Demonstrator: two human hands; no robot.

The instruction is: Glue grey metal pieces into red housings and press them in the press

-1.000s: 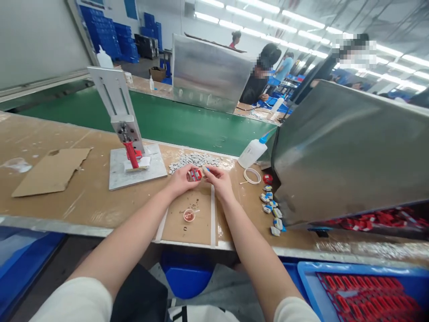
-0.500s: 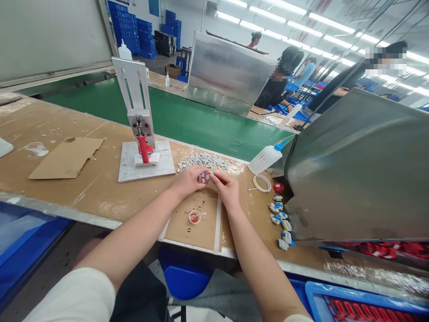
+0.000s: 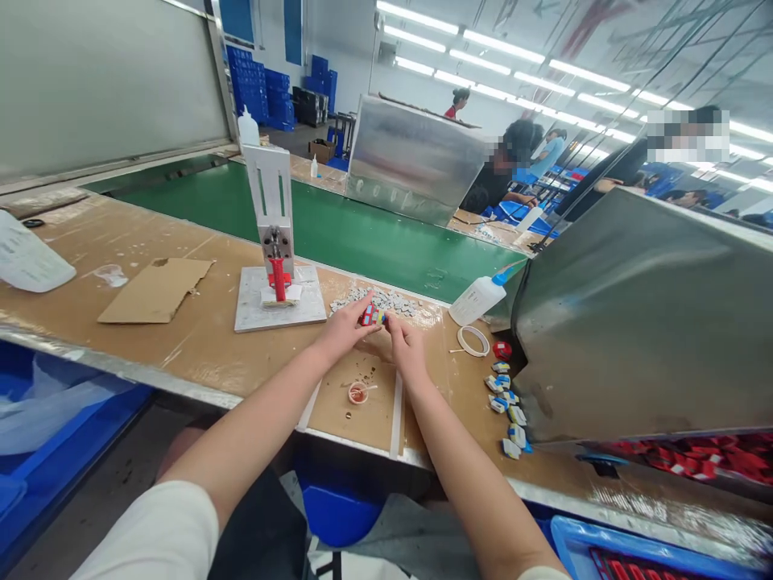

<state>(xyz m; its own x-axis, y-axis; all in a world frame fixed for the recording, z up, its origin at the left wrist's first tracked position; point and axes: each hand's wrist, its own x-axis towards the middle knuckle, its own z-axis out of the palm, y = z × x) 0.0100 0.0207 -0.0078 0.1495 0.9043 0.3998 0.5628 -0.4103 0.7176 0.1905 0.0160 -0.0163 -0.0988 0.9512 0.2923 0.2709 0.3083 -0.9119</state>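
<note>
My left hand (image 3: 345,329) grips a small red piece with light-blue panels (image 3: 368,315), holding it above the brown work surface. My right hand (image 3: 408,348) is closed, its fingertips at the right end of that piece, where a bit of yellow and blue shows. Whatever lies between the right fingertips is too small to make out. Just behind the hands spreads a pile of small grey pieces (image 3: 395,302). Nearer to me, a small round cup with reddish contents (image 3: 357,393) has a thin white stick in it, and tiny dark bits (image 3: 365,375) are scattered close by.
A metal hand press with a red handle (image 3: 278,278) stands to the left, past it a cardboard piece (image 3: 154,292). On the right are a white bottle (image 3: 478,300), a tape roll (image 3: 473,341) and several blue-white pieces (image 3: 515,415) beside a metal panel (image 3: 634,322). A green belt (image 3: 362,238) runs behind.
The view has tilted and shifted slightly, so the bench appears lower and further right. The red piece has turned a little in my left hand, now showing yellow and blue at its right end.
</note>
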